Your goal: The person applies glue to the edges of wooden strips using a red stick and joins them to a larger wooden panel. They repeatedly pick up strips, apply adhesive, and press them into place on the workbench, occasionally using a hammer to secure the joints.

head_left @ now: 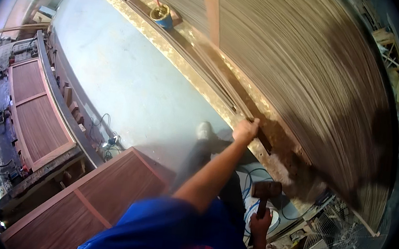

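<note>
My left hand (245, 131) is closed round long thin wooden strips (221, 88) at the near edge of the glue-spattered bench (283, 171). The strips run away to the far left along the bench. My right hand (260, 222) grips the handle of a mallet (267, 189), its dark block head upright, low beside the bench end. A large wood-grained panel (304, 72) lies on the bench, beyond the strips. A blue pot (162, 17) with yellowish glue-like smears and a red stick stands on the bench farther off.
A framed reddish wood panel (97, 201) lies to my left. Another framed panel (43, 111) rests on a metal work table at the far left. A wire fan guard (346, 237) stands at the lower right, near scattered offcuts. Cables (250, 179) lie on the floor.
</note>
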Demonstrator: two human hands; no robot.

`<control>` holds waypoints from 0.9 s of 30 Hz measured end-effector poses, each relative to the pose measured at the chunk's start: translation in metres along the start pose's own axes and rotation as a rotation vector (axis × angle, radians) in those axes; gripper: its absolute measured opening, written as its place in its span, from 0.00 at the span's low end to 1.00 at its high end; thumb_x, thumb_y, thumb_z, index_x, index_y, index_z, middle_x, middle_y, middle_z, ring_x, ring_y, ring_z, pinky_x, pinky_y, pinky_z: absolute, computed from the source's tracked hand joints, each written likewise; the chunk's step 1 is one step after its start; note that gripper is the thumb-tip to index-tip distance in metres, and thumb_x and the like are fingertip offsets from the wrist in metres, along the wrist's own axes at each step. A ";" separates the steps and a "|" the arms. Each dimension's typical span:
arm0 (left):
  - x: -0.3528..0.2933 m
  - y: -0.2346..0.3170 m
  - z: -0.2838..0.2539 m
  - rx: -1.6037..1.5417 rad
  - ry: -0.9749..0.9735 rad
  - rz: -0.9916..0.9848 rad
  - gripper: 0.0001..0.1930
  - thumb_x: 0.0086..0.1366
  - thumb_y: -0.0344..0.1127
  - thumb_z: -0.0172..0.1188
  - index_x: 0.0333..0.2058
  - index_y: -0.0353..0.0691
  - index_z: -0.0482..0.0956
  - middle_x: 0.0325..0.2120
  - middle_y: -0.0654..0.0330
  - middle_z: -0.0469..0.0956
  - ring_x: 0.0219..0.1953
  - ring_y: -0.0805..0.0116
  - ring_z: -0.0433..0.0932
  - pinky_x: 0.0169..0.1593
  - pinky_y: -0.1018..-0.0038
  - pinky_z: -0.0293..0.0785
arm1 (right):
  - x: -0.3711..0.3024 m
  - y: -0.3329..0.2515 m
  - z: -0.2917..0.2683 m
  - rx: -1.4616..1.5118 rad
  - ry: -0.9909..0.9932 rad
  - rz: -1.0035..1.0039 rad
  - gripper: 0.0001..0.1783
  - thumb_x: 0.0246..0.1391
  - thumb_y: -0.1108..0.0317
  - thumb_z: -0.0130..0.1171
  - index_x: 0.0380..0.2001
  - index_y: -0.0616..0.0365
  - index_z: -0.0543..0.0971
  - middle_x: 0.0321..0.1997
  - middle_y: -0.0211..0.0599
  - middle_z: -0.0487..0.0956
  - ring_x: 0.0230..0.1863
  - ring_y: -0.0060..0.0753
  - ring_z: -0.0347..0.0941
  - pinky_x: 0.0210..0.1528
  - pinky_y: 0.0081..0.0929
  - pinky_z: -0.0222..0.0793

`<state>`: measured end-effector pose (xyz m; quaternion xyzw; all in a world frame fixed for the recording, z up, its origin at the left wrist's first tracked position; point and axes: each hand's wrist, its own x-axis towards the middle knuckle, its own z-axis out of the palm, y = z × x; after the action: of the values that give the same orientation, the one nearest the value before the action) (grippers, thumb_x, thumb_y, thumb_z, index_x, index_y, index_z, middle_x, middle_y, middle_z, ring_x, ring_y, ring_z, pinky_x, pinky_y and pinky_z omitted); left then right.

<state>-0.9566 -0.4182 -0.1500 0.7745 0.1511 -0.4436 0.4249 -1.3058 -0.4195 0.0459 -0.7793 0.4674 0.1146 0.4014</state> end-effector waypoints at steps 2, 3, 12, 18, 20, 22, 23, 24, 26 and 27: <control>-0.012 0.002 0.000 -0.171 0.016 0.046 0.35 0.62 0.65 0.60 0.35 0.29 0.86 0.27 0.45 0.85 0.33 0.51 0.87 0.43 0.64 0.82 | -0.014 -0.005 -0.008 -0.011 -0.004 0.016 0.13 0.49 0.68 0.61 0.35 0.62 0.72 0.26 0.41 0.69 0.28 0.41 0.69 0.36 0.38 0.67; -0.030 0.012 -0.006 -0.284 -0.069 0.047 0.34 0.61 0.63 0.61 0.33 0.28 0.85 0.28 0.44 0.85 0.35 0.54 0.87 0.44 0.65 0.82 | -0.018 -0.005 -0.011 0.030 -0.022 0.054 0.13 0.50 0.67 0.61 0.37 0.62 0.73 0.26 0.42 0.70 0.29 0.42 0.69 0.36 0.39 0.67; -0.216 0.021 -0.097 -1.048 -0.573 0.283 0.11 0.68 0.30 0.64 0.48 0.35 0.79 0.42 0.59 0.83 0.48 0.70 0.82 0.53 0.70 0.78 | 0.040 0.065 -0.047 -0.112 0.077 -0.168 0.17 0.56 0.65 0.62 0.45 0.64 0.75 0.30 0.44 0.79 0.29 0.39 0.76 0.37 0.37 0.72; -0.187 0.047 -0.284 -0.916 -0.173 0.750 0.20 0.62 0.33 0.69 0.50 0.35 0.73 0.38 0.60 0.78 0.42 0.69 0.78 0.46 0.67 0.77 | 0.113 0.009 -0.031 -0.344 -0.125 -0.236 0.26 0.51 0.64 0.64 0.49 0.74 0.76 0.34 0.59 0.81 0.34 0.59 0.79 0.39 0.43 0.75; -0.155 0.079 -0.377 -1.052 0.038 0.914 0.23 0.62 0.37 0.68 0.50 0.34 0.70 0.35 0.59 0.75 0.36 0.68 0.76 0.39 0.68 0.77 | 0.123 -0.070 0.000 -0.286 -0.132 -0.323 0.28 0.51 0.65 0.63 0.52 0.76 0.75 0.34 0.60 0.80 0.36 0.63 0.79 0.40 0.44 0.75; -0.131 0.083 -0.457 -1.059 0.273 0.844 0.21 0.63 0.39 0.71 0.47 0.36 0.72 0.34 0.58 0.76 0.39 0.64 0.78 0.45 0.67 0.77 | 0.141 -0.125 0.035 -0.232 -0.153 -0.470 0.31 0.52 0.65 0.63 0.55 0.77 0.73 0.34 0.62 0.80 0.37 0.66 0.78 0.41 0.45 0.75; -0.126 0.089 -0.482 -1.183 0.382 0.958 0.15 0.64 0.33 0.71 0.41 0.36 0.73 0.33 0.57 0.76 0.37 0.65 0.79 0.44 0.65 0.79 | 0.150 -0.144 0.059 -0.212 -0.171 -0.554 0.33 0.52 0.65 0.63 0.58 0.77 0.72 0.34 0.62 0.80 0.39 0.66 0.79 0.41 0.46 0.74; -0.122 0.083 -0.509 -1.169 0.445 0.924 0.15 0.63 0.31 0.71 0.41 0.36 0.73 0.33 0.57 0.76 0.36 0.65 0.79 0.44 0.65 0.80 | 0.149 -0.184 0.074 -0.182 -0.212 -0.538 0.14 0.50 0.68 0.62 0.38 0.63 0.72 0.33 0.57 0.78 0.39 0.66 0.77 0.38 0.49 0.71; -0.116 0.064 -0.567 -1.144 0.608 0.870 0.16 0.62 0.28 0.72 0.40 0.36 0.71 0.33 0.56 0.76 0.33 0.65 0.79 0.42 0.65 0.81 | 0.151 -0.240 0.111 -0.229 -0.269 -0.580 0.13 0.50 0.68 0.62 0.36 0.62 0.72 0.30 0.56 0.77 0.36 0.65 0.76 0.36 0.49 0.70; -0.113 0.053 -0.597 -1.131 0.707 0.849 0.17 0.62 0.28 0.72 0.41 0.36 0.71 0.33 0.56 0.76 0.32 0.66 0.79 0.42 0.66 0.81 | 0.149 -0.265 0.129 -0.259 -0.297 -0.595 0.13 0.50 0.68 0.62 0.35 0.62 0.72 0.28 0.55 0.77 0.34 0.64 0.76 0.35 0.49 0.70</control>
<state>-0.6541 0.0392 0.1168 0.5276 0.1715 0.1731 0.8138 -0.9828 -0.3561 0.0167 -0.9006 0.1381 0.1628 0.3785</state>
